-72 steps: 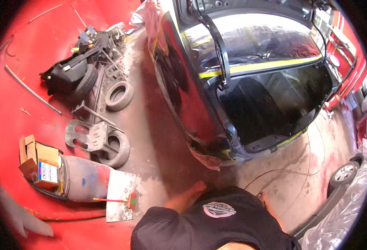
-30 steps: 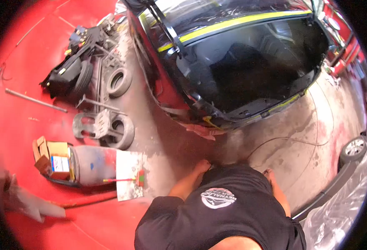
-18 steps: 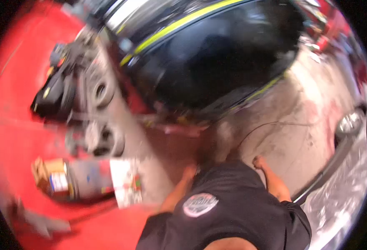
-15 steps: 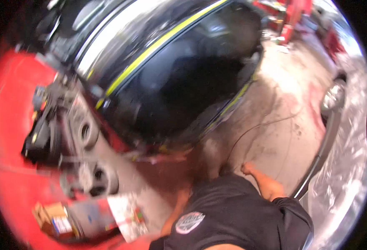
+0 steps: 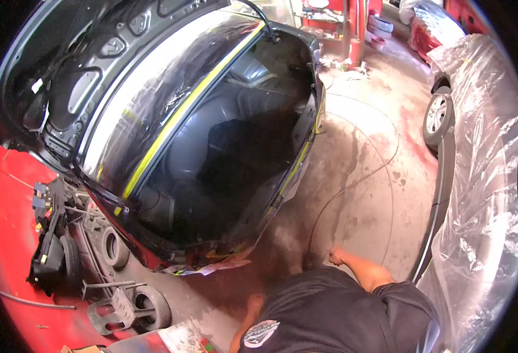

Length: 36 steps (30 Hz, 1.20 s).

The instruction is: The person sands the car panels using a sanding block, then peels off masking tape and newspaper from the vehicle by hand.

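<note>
My right hand (image 5: pixel 336 256) is held out low in front of my body, with its fingers curled closed. Whether anything is inside that grip is too small to make out. Just left of it is a dark shape (image 5: pixel 312 259), where a thin hose (image 5: pixel 325 213) on the floor ends from view. My left hand (image 5: pixel 255 302) hangs in shadow by my left side, its fingers too dim to read. Ahead of me stands a car with its rear lid (image 5: pixel 113 47) raised and its black trunk opening (image 5: pixel 212 147) showing. Yellow tape (image 5: pixel 171 123) edges the plastic sheeting (image 5: pixel 171 70) over its glass.
Wheels on a stand (image 5: pixel 151 306) and dark car parts (image 5: pixel 47 253) lie to the left by a red wall (image 5: pixel 6 206). On the right, a plastic-covered car (image 5: pixel 476 176) shows its wheel (image 5: pixel 438 116). Red equipment (image 5: pixel 355 35) stands at the back. The hose loops across the concrete floor (image 5: pixel 359 147).
The view has shifted and sharpened, showing more of the raised lid and the floor at the back. My right hand stays closed, low in front of me.
</note>
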Available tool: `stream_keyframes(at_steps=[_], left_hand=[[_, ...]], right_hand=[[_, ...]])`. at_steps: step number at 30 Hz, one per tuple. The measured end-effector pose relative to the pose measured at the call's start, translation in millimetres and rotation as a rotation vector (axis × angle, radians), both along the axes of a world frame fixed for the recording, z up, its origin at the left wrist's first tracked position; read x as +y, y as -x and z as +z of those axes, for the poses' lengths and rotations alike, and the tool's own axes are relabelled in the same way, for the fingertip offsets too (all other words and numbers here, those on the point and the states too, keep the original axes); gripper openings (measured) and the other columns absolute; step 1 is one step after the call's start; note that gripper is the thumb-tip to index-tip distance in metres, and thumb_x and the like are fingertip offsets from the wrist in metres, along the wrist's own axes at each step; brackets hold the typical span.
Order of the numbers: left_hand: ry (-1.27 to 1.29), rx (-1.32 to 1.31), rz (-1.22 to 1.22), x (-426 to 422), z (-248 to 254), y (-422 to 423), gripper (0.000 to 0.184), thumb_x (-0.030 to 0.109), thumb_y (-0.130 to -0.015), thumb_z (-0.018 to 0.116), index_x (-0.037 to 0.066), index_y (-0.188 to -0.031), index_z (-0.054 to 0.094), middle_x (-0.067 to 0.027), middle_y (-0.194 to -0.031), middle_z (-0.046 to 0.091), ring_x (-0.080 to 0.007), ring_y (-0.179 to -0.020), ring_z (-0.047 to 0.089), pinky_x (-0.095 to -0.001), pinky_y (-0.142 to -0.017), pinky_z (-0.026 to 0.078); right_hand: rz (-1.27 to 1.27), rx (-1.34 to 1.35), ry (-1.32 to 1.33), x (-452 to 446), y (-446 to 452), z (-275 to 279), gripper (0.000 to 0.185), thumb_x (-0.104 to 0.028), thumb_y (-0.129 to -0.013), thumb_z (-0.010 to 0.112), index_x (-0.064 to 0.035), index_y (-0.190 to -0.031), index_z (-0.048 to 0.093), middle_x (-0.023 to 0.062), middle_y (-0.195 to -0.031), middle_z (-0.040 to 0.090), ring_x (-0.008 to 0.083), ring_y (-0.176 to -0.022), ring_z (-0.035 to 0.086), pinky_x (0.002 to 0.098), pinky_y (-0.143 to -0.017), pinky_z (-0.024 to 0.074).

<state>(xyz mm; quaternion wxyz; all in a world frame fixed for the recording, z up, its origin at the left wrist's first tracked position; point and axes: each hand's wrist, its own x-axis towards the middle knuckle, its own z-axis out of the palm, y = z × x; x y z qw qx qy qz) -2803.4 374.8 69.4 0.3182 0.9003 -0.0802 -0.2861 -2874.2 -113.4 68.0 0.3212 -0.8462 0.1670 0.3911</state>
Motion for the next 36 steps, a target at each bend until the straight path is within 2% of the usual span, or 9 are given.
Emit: stream_keyframes(at_steps=[6, 8, 9, 11, 12, 21, 24, 31, 36], left_hand=[[-0.036, 0.165, 0.001, 3, -18, 4, 0.028, 0.025, -0.083, 0.057, 0.002, -0.084, 0.073, -0.0237, -0.085, 0.069, -0.0391, -0.081, 0.068, -0.0479, -0.074, 0.052], [-0.223, -0.144, -0.272, 2, -66, 4, 0.028, 0.027, -0.084, 0.059, 0.003, -0.081, 0.073, -0.0227, -0.083, 0.069, -0.0394, -0.081, 0.067, -0.0496, -0.076, 0.051], [-0.052, -0.011, -0.088, -30, 17, -6, 0.03, 0.029, -0.086, 0.061, 0.002, -0.08, 0.072, -0.0219, -0.08, 0.068, -0.04, -0.08, 0.067, -0.0523, -0.078, 0.05], [0.059, -0.197, 0.006, -26, -26, 20, 0.034, 0.033, -0.089, 0.06, 0.001, -0.096, 0.071, -0.0208, -0.09, 0.069, -0.0378, -0.09, 0.066, -0.0492, -0.083, 0.05], [-0.111, 0.21, -0.09, -55, 46, -7, 0.034, 0.032, -0.09, 0.059, 0.001, -0.098, 0.07, -0.0205, -0.097, 0.069, -0.0356, -0.094, 0.066, -0.0467, -0.085, 0.05], [0.129, 0.224, -0.027, -57, 65, -3, 0.032, 0.028, -0.091, 0.062, 0.002, -0.107, 0.072, -0.0172, -0.108, 0.071, -0.0307, -0.102, 0.067, -0.0401, -0.087, 0.051], [0.163, 0.292, -0.033, -52, 57, -5, 0.032, 0.026, -0.089, 0.064, 0.002, -0.109, 0.072, -0.0162, -0.108, 0.071, -0.0293, -0.102, 0.067, -0.0394, -0.089, 0.05], [0.182, 0.257, -0.175, -36, 63, -9, 0.036, 0.026, -0.088, 0.065, 0.002, -0.115, 0.069, -0.017, -0.11, 0.071, -0.0306, -0.104, 0.067, -0.0395, -0.091, 0.05], [0.212, 0.34, -0.311, -38, 39, -5, 0.038, 0.023, -0.087, 0.065, 0.002, -0.118, 0.068, -0.0185, -0.116, 0.069, -0.0322, -0.109, 0.065, -0.0403, -0.093, 0.05]], right_hand=[[-0.147, 0.061, -0.035, -9, 32, -32, 0.02, -0.015, -0.08, 0.056, -0.002, -0.084, 0.07, 0.0133, -0.072, 0.07, 0.0228, -0.06, 0.067, 0.0388, -0.055, 0.0544], [-0.099, 0.07, -0.02, -13, 25, -24, 0.02, -0.015, -0.08, 0.056, -0.0017, -0.085, 0.07, 0.0128, -0.072, 0.07, 0.0227, -0.06, 0.067, 0.0392, -0.055, 0.0543], [-0.061, 0.043, -0.016, -15, 25, -29, 0.02, -0.015, -0.079, 0.057, -0.0016, -0.086, 0.07, 0.0124, -0.071, 0.069, 0.0228, -0.059, 0.067, 0.0393, -0.055, 0.0542], [0.061, -0.108, 0.027, -17, 20, -18, 0.019, -0.014, -0.079, 0.059, -0.0012, -0.087, 0.069, 0.0145, -0.07, 0.069, 0.0247, -0.061, 0.068, 0.0409, -0.058, 0.0552], [0.052, -0.08, -0.025, -17, 14, -9, 0.017, -0.015, -0.08, 0.059, -0.0006, -0.086, 0.068, 0.0149, -0.069, 0.069, 0.0253, -0.062, 0.068, 0.0414, -0.06, 0.0556], [-0.058, -0.04, -0.043, 13, -22, 15, 0.013, -0.014, -0.077, 0.059, -0.0044, -0.079, 0.068, 0.0117, -0.065, 0.068, 0.0224, -0.057, 0.068, 0.0365, -0.056, 0.0538], [0.188, -0.174, 0.027, 23, -23, 20, 0.016, -0.016, -0.077, 0.06, -0.0059, -0.083, 0.071, 0.0125, -0.068, 0.069, 0.0229, -0.059, 0.068, 0.037, -0.058, 0.054], [0.136, -0.146, -0.237, 82, -33, 92, 0.033, -0.03, -0.081, 0.067, -0.0064, -0.104, 0.073, 0.0184, -0.1, 0.072, 0.033, -0.096, 0.068, 0.0425, -0.081, 0.0526], [0.515, -0.156, 0.084, 114, -28, 88, 0.026, -0.026, -0.078, 0.07, -0.0047, -0.094, 0.071, 0.021, -0.091, 0.069, 0.0365, -0.092, 0.066, 0.0457, -0.077, 0.0525]])
